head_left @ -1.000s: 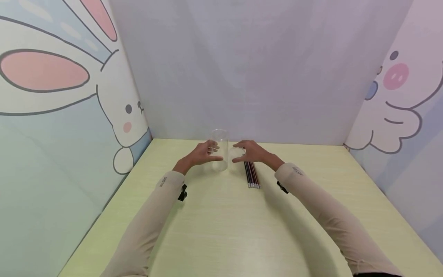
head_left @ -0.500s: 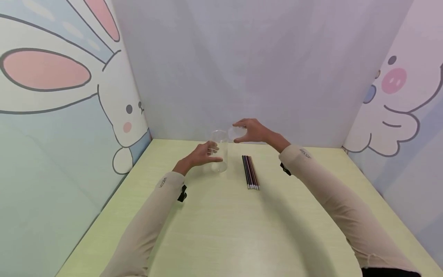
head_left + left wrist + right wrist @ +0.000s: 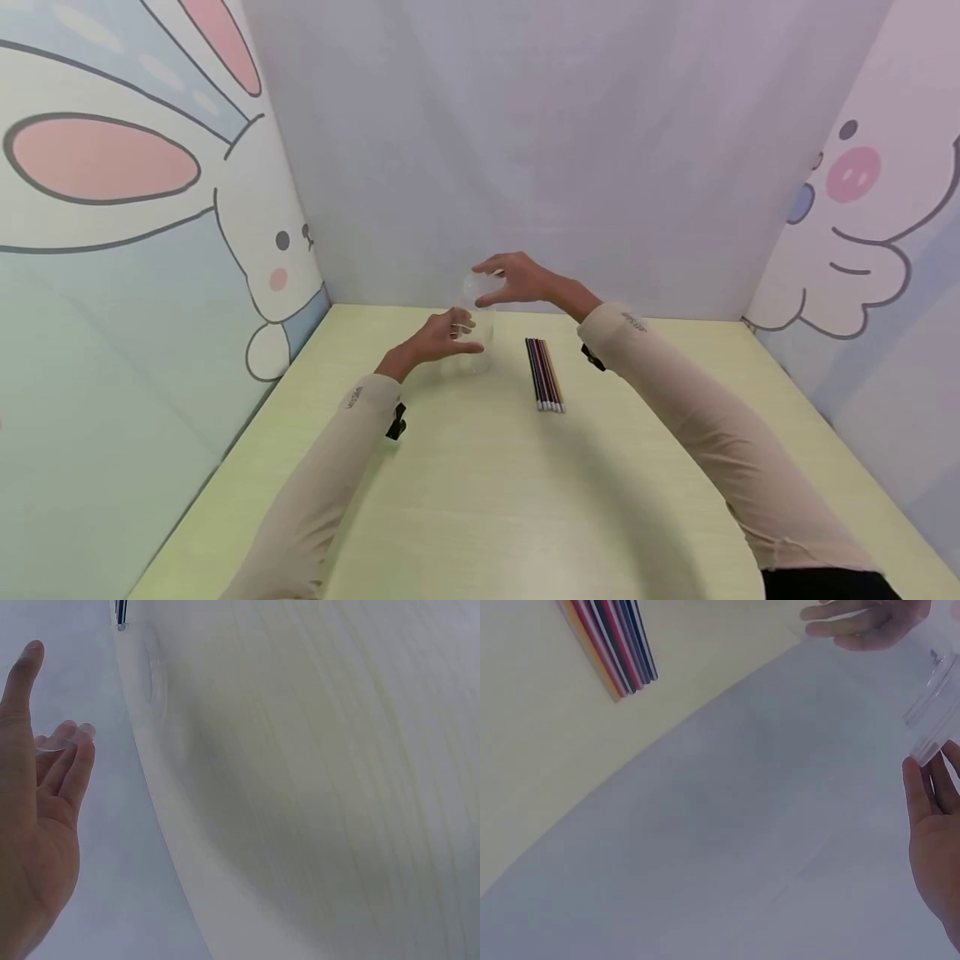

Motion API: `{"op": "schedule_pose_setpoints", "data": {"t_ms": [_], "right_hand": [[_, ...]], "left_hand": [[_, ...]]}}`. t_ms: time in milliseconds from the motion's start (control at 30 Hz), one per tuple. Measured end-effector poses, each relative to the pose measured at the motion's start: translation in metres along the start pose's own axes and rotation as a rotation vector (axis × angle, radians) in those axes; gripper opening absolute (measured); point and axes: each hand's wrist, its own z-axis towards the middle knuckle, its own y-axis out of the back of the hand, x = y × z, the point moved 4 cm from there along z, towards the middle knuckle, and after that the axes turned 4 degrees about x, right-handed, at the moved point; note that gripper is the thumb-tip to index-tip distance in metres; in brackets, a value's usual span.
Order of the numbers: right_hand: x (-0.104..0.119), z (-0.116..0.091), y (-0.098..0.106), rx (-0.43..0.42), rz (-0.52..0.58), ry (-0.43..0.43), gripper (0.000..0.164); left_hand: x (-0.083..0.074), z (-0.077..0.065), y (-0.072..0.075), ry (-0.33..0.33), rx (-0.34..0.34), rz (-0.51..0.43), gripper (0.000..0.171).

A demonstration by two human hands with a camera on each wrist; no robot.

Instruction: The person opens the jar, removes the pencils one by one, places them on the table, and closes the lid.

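A clear see-through cylinder container (image 3: 486, 335) stands upright near the back of the table. My left hand (image 3: 433, 337) grips its side, thumb in front and fingers behind. In the left wrist view the container's round base edge (image 3: 157, 675) shows faintly past the hand. Right over the container's mouth, my right hand (image 3: 521, 278) holds a clear round lid (image 3: 480, 289) between thumb and fingers. The lid overlaps the container's top in the head view. From the right wrist, the lid (image 3: 934, 701) appears as a curved transparent rim at the fingertips.
Several pencils (image 3: 545, 375) lie side by side on the pale wooden table (image 3: 465, 492), right of the container. A plain light cloth wall (image 3: 525, 150) rises behind the table, with cartoon-printed panels at the left (image 3: 120, 333) and right (image 3: 847, 267).
My right hand has lifted the clear lid from beside the pencils, then carried it left to above the container. The left hand keeps its grip in the same place.
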Motion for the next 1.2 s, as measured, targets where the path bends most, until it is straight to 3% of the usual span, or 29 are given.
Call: {"op": "schedule_pose_setpoints", "data": {"t_ms": [400, 700, 1033, 1200], "right_hand": [[0.001, 0.012, -0.013, 0.045, -0.027, 0.002, 0.066], [0.005, 0.012, -0.015, -0.003, 0.004, -0.029, 0.066], [0.003, 0.009, -0.025, -0.070, -0.053, -0.109, 0.077], [0.001, 0.008, -0.026, -0.079, -0.063, -0.147, 0.078]], "left_hand": [[-0.005, 0.000, -0.001, 0.007, 0.008, 0.062, 0.070], [-0.004, 0.001, 0.003, -0.003, 0.001, 0.072, 0.070], [-0.002, 0.000, 0.003, 0.010, 0.003, 0.042, 0.078], [-0.005, 0.002, 0.004, 0.008, 0.005, 0.040, 0.074]]}}
